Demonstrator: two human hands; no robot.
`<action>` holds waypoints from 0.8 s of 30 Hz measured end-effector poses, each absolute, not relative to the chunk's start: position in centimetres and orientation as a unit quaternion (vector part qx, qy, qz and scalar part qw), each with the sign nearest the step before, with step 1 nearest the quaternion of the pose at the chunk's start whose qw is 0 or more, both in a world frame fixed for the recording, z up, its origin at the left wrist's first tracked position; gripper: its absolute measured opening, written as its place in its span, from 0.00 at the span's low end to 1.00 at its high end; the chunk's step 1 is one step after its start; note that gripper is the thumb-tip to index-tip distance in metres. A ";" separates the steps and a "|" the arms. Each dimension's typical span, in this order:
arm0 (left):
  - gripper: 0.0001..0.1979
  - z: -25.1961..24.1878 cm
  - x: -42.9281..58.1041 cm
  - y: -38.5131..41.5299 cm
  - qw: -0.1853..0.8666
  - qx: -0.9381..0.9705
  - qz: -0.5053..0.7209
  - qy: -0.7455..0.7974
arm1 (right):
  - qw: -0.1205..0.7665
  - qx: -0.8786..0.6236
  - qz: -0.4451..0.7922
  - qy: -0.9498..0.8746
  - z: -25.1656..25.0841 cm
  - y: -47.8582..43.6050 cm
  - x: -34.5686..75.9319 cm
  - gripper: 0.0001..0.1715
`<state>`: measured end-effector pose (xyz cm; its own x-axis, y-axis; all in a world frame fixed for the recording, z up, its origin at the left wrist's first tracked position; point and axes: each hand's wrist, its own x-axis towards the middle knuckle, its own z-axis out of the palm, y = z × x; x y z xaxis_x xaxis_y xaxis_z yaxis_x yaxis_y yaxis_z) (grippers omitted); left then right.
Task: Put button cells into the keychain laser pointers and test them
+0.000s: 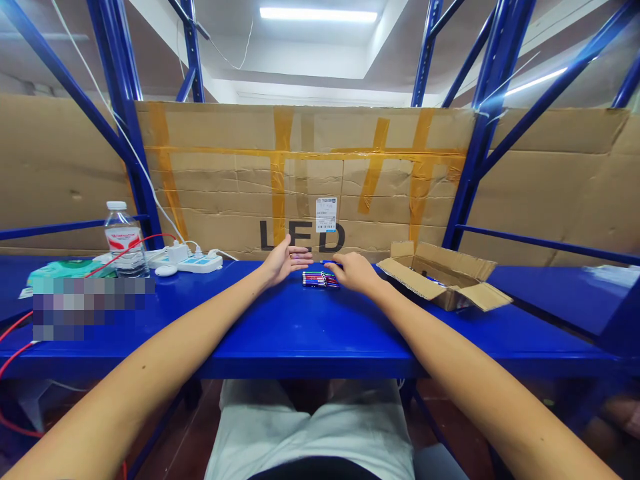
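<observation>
A small bundle of slim, shiny sticks [314, 279], coloured red, blue, purple and silver, lies on the blue table [320, 327]; they look like pens, but are too small to be sure. Just behind and left of the bundle, my left hand [286, 262] is open, its fingers stretched out to the right and its palm turned inward. My right hand [356, 272] is at the bundle's right end, with its fingers curled and its thumb close to them. Something thin and blue shows at its fingertips, too small to name. The right palm is hidden.
An open cardboard box [440, 273] stands on the right with dark blue things inside. On the left are a water bottle [125, 243], a power strip [200, 262], a green packet [67, 273] and red cables. A tall cardboard panel [225, 187] closes off the back between blue posts.
</observation>
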<state>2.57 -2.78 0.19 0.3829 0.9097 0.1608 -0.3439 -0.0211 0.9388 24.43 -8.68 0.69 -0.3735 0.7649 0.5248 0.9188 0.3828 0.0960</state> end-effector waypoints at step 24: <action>0.36 0.2 2.7 -2.9 0.644 0.527 0.481 0.276 | 0.202 -0.521 -0.192 -0.807 0.7 -8.6 24.3 0.24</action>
